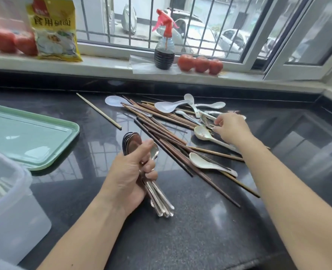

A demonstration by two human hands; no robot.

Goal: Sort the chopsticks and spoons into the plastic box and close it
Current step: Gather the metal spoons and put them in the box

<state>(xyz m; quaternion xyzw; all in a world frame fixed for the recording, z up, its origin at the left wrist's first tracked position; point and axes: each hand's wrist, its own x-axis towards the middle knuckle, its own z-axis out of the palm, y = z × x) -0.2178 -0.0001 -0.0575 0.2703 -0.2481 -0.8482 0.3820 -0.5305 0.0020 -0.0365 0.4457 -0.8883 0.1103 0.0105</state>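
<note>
We see a black speckled counter (190,221), dark brown chopsticks (167,137) w/ one pale tan stick (98,111) apart. Spoons: white (166,106), cream (204,133), shiny silver (134,142). Lid (30,137) mint green; box (15,211) frosted white. Tomatoes (200,64) red, packet (55,30) yellow, spray bottle (164,53) dark w/ red top.

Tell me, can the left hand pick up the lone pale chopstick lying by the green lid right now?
Probably not yet: the left hand already grips a bundle of metal spoons. The chopstick itself lies unobstructed.
</note>
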